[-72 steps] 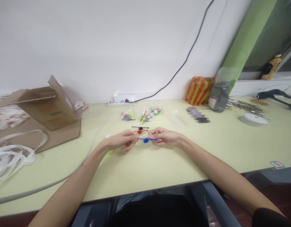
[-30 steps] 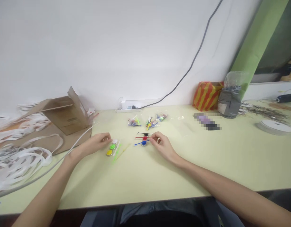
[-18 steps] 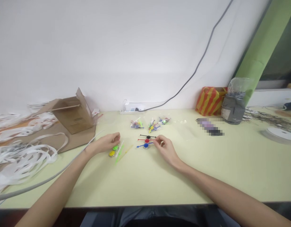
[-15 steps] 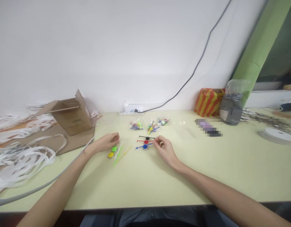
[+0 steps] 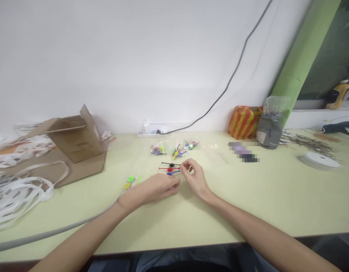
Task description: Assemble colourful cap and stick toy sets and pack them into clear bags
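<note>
From my head camera, my left hand, fingers curled together, partly covers the blue arrow spinner. My right hand has thumb and fingertip drawn close at the right ends of the red arrow spinner and black arrow spinner on the bench. Whether either hand clamps anything, I cannot tell.

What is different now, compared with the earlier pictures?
The left hand moved right, from beside the green disc and yellow disc to near the right hand and blue spinner. The white disc is gone from view; whether the left hand holds it is hidden. The blue spinner, first held in both hands, was set in front of the red spinner. The black spinner, red spinner and filled bags stayed put.
</note>
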`<state>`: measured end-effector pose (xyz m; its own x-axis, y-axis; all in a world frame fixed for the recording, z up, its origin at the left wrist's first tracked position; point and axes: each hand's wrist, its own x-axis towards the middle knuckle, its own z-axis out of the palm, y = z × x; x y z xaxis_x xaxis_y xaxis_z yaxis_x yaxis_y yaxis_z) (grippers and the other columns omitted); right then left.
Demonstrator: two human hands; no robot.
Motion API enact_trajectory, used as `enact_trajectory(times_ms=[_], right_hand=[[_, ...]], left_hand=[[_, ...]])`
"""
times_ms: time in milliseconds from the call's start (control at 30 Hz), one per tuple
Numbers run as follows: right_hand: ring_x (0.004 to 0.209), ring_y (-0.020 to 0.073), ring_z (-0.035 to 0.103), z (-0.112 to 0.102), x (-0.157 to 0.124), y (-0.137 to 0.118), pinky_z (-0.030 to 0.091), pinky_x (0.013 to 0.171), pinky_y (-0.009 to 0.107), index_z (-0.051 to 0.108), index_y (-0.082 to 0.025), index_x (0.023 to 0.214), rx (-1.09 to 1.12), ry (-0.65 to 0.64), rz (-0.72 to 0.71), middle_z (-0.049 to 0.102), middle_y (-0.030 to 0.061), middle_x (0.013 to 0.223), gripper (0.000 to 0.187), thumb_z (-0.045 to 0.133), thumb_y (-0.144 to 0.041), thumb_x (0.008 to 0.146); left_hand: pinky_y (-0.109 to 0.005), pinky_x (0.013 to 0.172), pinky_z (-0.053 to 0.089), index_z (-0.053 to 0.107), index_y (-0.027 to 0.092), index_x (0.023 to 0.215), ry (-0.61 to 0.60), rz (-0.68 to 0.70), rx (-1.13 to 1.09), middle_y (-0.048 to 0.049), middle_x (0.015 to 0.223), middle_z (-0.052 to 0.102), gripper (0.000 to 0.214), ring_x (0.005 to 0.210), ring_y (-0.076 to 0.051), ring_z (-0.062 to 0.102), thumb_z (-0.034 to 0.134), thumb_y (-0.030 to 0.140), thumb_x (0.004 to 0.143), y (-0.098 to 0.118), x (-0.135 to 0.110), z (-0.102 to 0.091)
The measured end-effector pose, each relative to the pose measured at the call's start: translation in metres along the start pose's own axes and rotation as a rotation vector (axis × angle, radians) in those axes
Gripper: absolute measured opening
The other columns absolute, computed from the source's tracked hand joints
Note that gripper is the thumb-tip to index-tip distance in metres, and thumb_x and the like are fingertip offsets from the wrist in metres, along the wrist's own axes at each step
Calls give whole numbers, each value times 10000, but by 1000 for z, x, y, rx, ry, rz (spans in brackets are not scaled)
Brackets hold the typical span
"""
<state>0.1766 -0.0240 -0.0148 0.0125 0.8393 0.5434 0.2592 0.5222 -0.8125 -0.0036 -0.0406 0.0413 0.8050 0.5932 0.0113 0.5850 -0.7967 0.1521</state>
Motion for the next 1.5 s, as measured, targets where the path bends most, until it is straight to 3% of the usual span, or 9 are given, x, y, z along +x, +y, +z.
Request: enact_trajectory(times_ms=[100,267,433,600,867,1033,1233,1500], right_hand=[[775,193,537,-5,3,0,407,714,314,552,-216,759,-64,18,-46,605,24,782,150,530,-265,899],[786,203,534,-9,8,5,415,717,325,545,-223,755,-128,20,-59,606,29,786,147,525,-242,900],[784,198,531,-4,6,10,423,726,327,561,-218,767,-123,-27,-93,612,23,790,122,548,-200,887],[802,196,537,-5,4,9,421,739,331,575,-215,786,-131,-47,-120,616,25,815,110,550,-178,888],[793,199,538,-11,7,9,416,730,332,564,-218,773,-149,-56,-109,623,24,809,114,549,-185,881],[792,201,533,-12,5,6,414,730,334,560,-222,772,-161,-57,-131,616,21,799,119,551,-188,886],[798,201,535,-14,6,4,418,735,336,566,-220,781,-175,-59,-158,616,22,803,118,553,-183,892],[803,209,540,-15,7,4,436,741,349,577,-224,792,-185,-64,-171,621,32,803,121,543,-203,906]], left_hand=[[-328,551,208,544,209,878,97,7,270,-23,637,557,190,521,-181,487,447,310,1006,-18,11,2],[-324,558,148,537,194,768,216,-280,425,-23,555,510,346,477,-156,438,343,335,1017,-70,-8,-23],[-313,556,166,401,204,644,123,-513,210,-3,547,458,442,490,-142,357,374,482,986,-113,-52,-32],[-296,542,200,431,202,634,12,-590,-44,6,592,479,426,522,-134,357,507,532,892,-132,-70,-25],[-300,558,241,526,205,703,24,-594,-76,-20,666,561,380,570,-159,451,486,532,893,-144,-73,-17],[-301,562,228,440,209,662,11,-568,-31,-4,626,496,331,560,-149,389,481,446,889,-148,-67,-6],[-289,551,213,354,201,638,-30,-542,-204,27,617,342,296,566,-121,269,528,365,812,-137,-70,-15],[-272,601,297,495,191,660,-80,-432,-330,13,669,446,173,628,-134,377,533,315,775,-124,-69,-24]])
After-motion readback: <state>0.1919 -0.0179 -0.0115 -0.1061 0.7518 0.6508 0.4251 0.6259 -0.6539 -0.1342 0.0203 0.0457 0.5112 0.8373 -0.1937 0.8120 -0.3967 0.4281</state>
